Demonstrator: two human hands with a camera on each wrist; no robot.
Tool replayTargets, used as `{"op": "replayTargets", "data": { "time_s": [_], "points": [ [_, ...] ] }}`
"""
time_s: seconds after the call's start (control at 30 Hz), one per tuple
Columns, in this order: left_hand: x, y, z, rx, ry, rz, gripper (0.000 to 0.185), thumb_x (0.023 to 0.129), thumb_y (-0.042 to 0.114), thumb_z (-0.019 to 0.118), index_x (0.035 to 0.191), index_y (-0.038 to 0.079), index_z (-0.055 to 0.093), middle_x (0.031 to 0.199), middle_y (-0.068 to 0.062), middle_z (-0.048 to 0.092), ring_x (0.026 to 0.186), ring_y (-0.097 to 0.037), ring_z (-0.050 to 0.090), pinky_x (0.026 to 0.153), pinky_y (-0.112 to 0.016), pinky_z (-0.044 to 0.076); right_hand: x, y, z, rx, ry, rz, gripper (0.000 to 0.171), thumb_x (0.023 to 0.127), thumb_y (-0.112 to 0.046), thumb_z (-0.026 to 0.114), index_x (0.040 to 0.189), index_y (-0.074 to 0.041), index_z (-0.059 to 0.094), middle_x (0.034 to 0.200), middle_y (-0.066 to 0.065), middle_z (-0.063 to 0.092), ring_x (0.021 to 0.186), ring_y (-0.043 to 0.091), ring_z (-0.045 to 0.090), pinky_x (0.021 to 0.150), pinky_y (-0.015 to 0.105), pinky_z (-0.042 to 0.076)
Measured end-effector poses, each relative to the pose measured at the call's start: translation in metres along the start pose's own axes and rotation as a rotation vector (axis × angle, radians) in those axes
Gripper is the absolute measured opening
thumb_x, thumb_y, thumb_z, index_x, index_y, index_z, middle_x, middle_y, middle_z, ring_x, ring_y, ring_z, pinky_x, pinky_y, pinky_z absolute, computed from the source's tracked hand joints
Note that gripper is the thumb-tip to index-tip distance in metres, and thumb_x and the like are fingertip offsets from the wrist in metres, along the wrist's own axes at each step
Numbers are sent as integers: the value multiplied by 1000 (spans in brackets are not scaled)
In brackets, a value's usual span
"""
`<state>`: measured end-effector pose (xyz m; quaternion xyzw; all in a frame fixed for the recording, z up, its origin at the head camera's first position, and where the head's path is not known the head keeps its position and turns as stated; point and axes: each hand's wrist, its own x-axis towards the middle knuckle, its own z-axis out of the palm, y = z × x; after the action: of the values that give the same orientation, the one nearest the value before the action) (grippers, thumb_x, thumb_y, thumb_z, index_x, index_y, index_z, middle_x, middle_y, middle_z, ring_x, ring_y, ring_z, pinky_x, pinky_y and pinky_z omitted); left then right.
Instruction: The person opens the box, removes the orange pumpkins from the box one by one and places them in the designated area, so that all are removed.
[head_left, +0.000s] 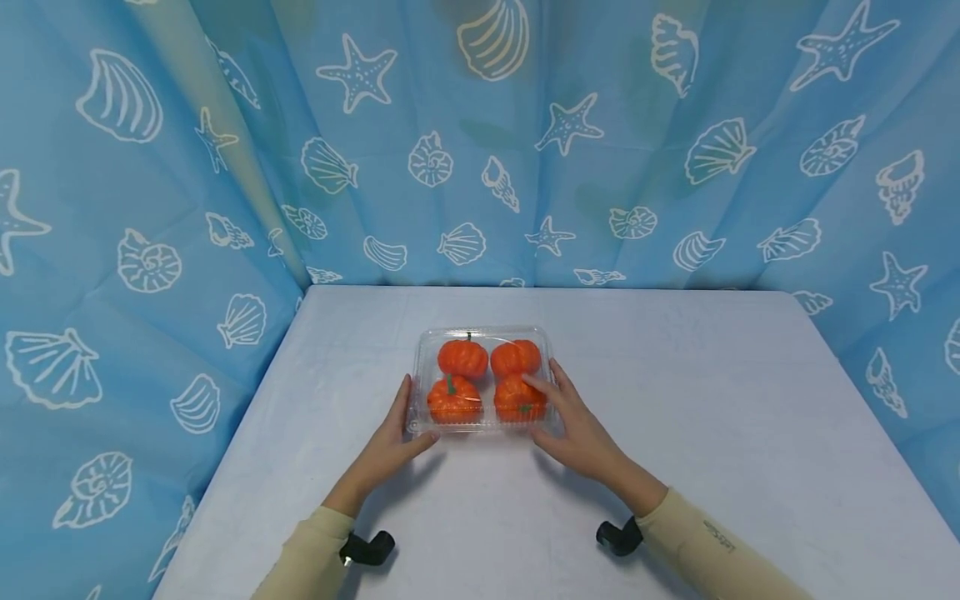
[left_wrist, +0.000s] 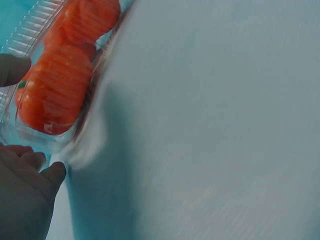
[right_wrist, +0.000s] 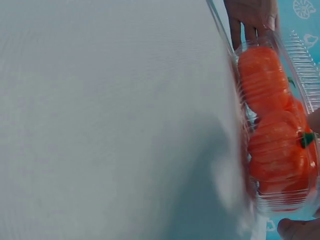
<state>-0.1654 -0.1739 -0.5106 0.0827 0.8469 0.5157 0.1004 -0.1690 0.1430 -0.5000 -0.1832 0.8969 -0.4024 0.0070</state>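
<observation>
A clear plastic clamshell box (head_left: 483, 427) stands shut on the white table (head_left: 712, 400), with several small orange pumpkins (head_left: 462, 358) inside. My left hand (head_left: 396, 432) lies against its left front corner, fingers straight along the side and thumb at the front edge. Against the right side rests my right hand (head_left: 579, 427), fingers straight and thumb lying across the lid. The left wrist view has the box (left_wrist: 30, 30), pumpkins (left_wrist: 55, 90) and my left hand (left_wrist: 25, 195) close up. The right wrist view looks along the box (right_wrist: 300, 55) and pumpkins (right_wrist: 277, 145) to the left hand (right_wrist: 252, 15).
A blue curtain (head_left: 150, 208) printed with white shells and starfish hangs behind the table and along both sides. Black camera mounts sit on my left wrist (head_left: 367, 548) and my right wrist (head_left: 618, 536). The box is the only object on the tabletop.
</observation>
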Motion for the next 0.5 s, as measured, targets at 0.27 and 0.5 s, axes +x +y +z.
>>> {"op": "replayTargets", "data": {
  "time_s": [0.27,0.5],
  "points": [
    [0,-3,8,-109,-2,16,96,98,14,64,164,10,-5,170,-16,-4,155,-37,-2,123,-59,8,0,3,6,42,15,-5,74,89,-16,68,155,-31,37,170,15,6,150,47,24,104,73,36],
    [0,-5,10,-181,11,103,88,99,5,56,162,3,-5,169,-19,-9,155,-37,-10,123,-58,-2,0,11,14,66,62,-68,71,90,-17,66,154,-27,37,170,17,7,152,45,17,110,72,28]
  ]
}}
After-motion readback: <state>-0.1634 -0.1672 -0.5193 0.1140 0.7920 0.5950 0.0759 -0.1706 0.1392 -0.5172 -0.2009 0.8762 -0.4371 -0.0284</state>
